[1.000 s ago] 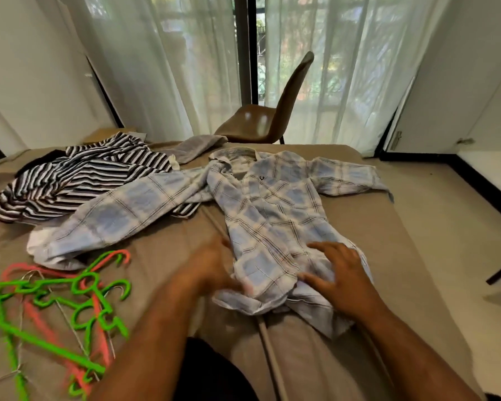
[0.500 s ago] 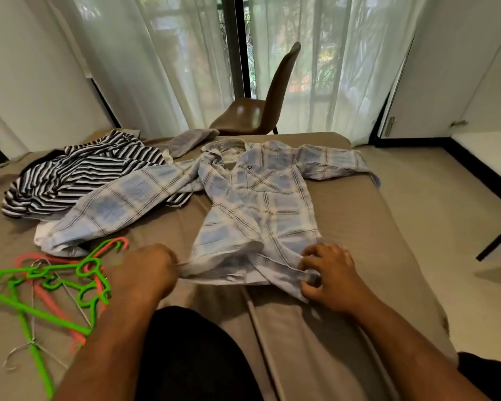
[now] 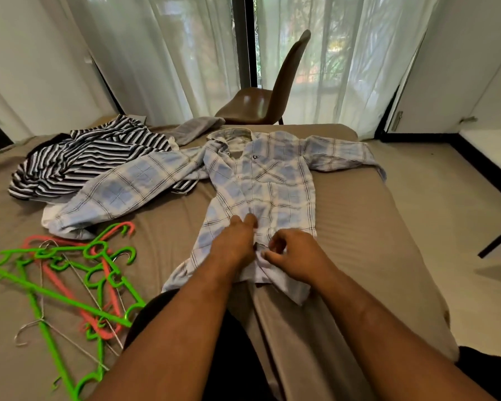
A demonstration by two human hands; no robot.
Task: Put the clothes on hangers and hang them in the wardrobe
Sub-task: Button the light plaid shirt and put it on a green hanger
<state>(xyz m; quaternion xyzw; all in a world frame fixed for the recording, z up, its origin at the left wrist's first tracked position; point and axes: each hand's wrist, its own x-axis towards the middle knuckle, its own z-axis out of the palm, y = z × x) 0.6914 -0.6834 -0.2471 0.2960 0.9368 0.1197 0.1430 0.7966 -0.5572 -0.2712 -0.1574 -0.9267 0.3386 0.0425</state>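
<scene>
A blue-and-white plaid shirt (image 3: 272, 183) lies front-up on the brown bed (image 3: 365, 250), collar toward the window and both sleeves spread out. Both my hands meet at its lower front, near the hem. My left hand (image 3: 235, 241) holds the left front edge, its fingertips tucked into the fabric. My right hand (image 3: 292, 253) pinches the right front edge with curled fingers. A heap of green hangers (image 3: 55, 293), pink hangers (image 3: 29, 241) and a wire hanger (image 3: 41, 322) lies on the bed to my left.
A black-and-white striped garment (image 3: 84, 160) and a grey one (image 3: 197, 128) lie at the far left of the bed. A brown chair (image 3: 272, 91) stands behind the bed by the curtained window. A white door (image 3: 460, 68) is at the right, with bare floor beside the bed.
The shirt's body has been pulled flat and straight toward me. My hands moved from the hem's two outer corners to the middle of the lower front.
</scene>
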